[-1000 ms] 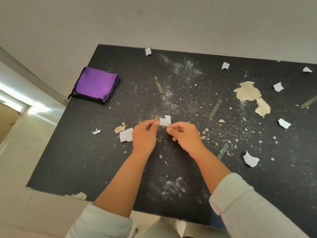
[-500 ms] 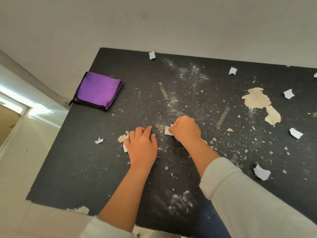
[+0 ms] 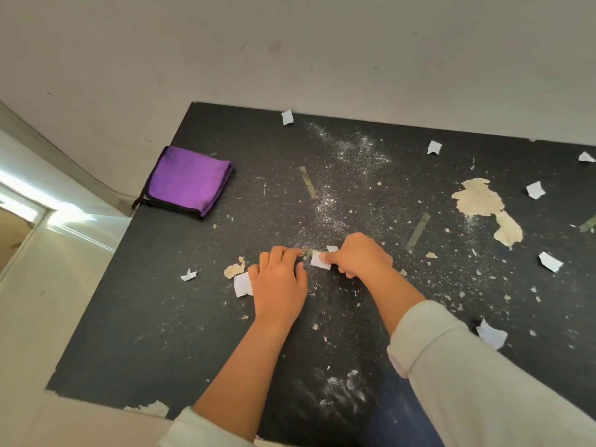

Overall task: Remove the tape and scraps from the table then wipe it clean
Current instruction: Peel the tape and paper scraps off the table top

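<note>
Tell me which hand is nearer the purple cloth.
Left. The left hand lies on the table right of and nearer than the purple cloth; the right hand sits farther right, holding a paper scrap.

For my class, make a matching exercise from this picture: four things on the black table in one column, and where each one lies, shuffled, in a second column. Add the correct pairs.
Things
1. purple cloth
2. white scrap pinched in the right hand
3. large tan peeled patch
4. white powder smear

Places
A. near edge of the table, between the forearms
B. far left corner
C. middle of the table
D. right side, towards the wall

Pairs: 1-B, 2-C, 3-D, 4-A
</note>
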